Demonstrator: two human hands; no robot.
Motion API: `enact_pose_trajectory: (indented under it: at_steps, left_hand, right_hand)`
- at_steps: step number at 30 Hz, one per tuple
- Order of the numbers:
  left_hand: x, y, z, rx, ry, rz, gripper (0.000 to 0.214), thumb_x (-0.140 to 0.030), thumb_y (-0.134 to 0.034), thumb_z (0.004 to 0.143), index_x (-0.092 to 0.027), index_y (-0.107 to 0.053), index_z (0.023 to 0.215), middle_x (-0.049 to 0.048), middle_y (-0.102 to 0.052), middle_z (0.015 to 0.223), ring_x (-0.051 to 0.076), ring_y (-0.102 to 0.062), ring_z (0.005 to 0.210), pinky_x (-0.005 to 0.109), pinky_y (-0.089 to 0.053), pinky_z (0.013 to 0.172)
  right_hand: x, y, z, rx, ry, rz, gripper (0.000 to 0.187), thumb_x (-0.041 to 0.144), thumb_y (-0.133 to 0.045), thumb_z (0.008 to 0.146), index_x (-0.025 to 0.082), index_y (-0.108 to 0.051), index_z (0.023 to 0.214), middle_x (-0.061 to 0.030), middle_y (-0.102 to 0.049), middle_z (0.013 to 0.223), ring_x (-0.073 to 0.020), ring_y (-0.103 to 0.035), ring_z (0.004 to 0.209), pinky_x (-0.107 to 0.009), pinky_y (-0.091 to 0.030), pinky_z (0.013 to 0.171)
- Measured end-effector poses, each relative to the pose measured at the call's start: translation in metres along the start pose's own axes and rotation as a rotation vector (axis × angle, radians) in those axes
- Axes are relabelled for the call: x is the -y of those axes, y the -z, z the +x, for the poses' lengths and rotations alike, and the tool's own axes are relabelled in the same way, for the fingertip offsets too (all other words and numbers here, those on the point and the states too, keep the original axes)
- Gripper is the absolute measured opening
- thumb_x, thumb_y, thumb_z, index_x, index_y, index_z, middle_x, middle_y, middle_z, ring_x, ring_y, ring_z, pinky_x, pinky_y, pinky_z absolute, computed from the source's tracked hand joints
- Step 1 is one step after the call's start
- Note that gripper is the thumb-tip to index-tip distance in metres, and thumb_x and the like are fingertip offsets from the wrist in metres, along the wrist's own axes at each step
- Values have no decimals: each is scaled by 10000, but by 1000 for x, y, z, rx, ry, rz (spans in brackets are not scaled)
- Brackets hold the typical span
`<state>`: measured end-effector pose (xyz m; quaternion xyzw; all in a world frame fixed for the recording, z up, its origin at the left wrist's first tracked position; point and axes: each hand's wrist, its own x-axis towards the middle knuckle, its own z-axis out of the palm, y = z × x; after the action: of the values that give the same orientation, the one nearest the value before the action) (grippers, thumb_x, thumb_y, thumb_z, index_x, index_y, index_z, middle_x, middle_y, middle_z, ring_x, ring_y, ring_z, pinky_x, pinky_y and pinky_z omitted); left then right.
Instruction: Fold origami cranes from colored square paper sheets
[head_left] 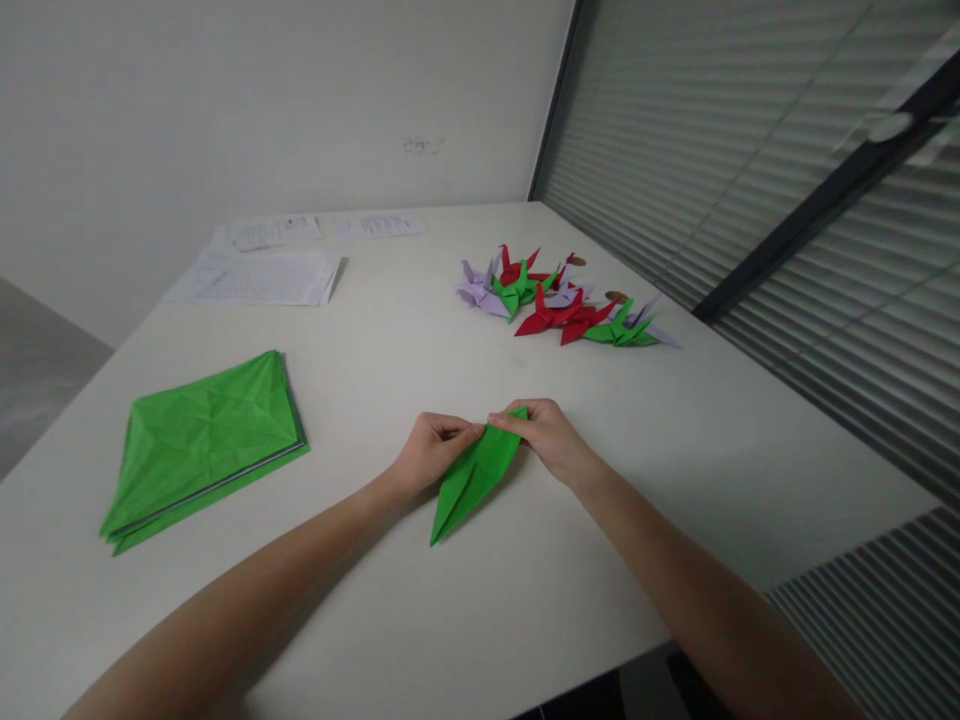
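Now | folded green paper [482, 468] | far end pinched: left fingers [466, 436], right fingers [511, 424] | body nearer wearer

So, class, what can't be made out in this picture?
In the head view:
Right grip: partly hidden behind the folded green paper.
White sheets: print too small and blurred.
Rear paper cranes: partly hidden by front cranes.
Window blinds: cut off by top and right edges.

Left hand [435, 450] and right hand [551, 435] pinched folded green paper [480, 472] at a white table [375, 355]; colourful origami [553, 316] clustered beyond.
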<state>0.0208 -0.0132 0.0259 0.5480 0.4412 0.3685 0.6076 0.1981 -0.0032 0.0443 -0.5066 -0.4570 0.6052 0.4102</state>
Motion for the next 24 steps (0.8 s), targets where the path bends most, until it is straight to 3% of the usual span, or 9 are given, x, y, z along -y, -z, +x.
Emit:
enact_pose_trajectory:
  at_steps: [5,7,9,11,16,24]
  left_hand:
    - [1,2,3,2,-24,60,445,-538,-680,750,-99,-749,736,42,-651,598,105,-503,499,219,-347,464]
    - [0,4,5,-40,-25,26,430,-534,-697,735,-107,-746,738,46,-665,623,110,-517,518,224,-367,481]
    - [-1,6,7,-82,-21,-35,429,-539,-727,698,-112,-738,730,45,-670,631,113,-524,527,229,-382,496]
    - [-5,8,8,-97,-10,-93,441,-549,-757,657,-115,-734,732,40,-671,629,114,-530,531,233,-395,509]
    - [-12,6,6,-39,30,-176,438,-546,-792,610,-127,-727,720,32,-682,622,119,-558,532,240,-428,534]
    - [-14,1,1,105,66,-169,446,-495,-815,633,-103,-728,827,98,-735,784,168,-651,655,282,-496,644]
  right_hand:
    - [1,6,1,34,-34,11,329,441,-847,555,157,-698,625,4,-633,599,-107,-560,571,-247,-450,574]
    - [6,12,0,97,-27,21,324,436,-819,613,168,-734,772,-11,-666,708,-118,-594,644,-244,-466,595]
    - [11,18,-1,200,28,46,418,385,-816,640,210,-724,1009,-19,-683,861,-127,-615,744,-240,-481,625]
    - [14,22,-1,266,102,73,498,332,-824,643,241,-688,1113,-22,-673,962,-130,-614,806,-243,-492,656]
    - [7,21,3,215,136,44,316,333,-814,661,204,-727,936,-1,-654,789,-115,-585,691,-240,-472,605]
    - [2,11,3,165,113,18,334,359,-839,602,183,-723,862,4,-657,723,-109,-575,623,-248,-466,581]
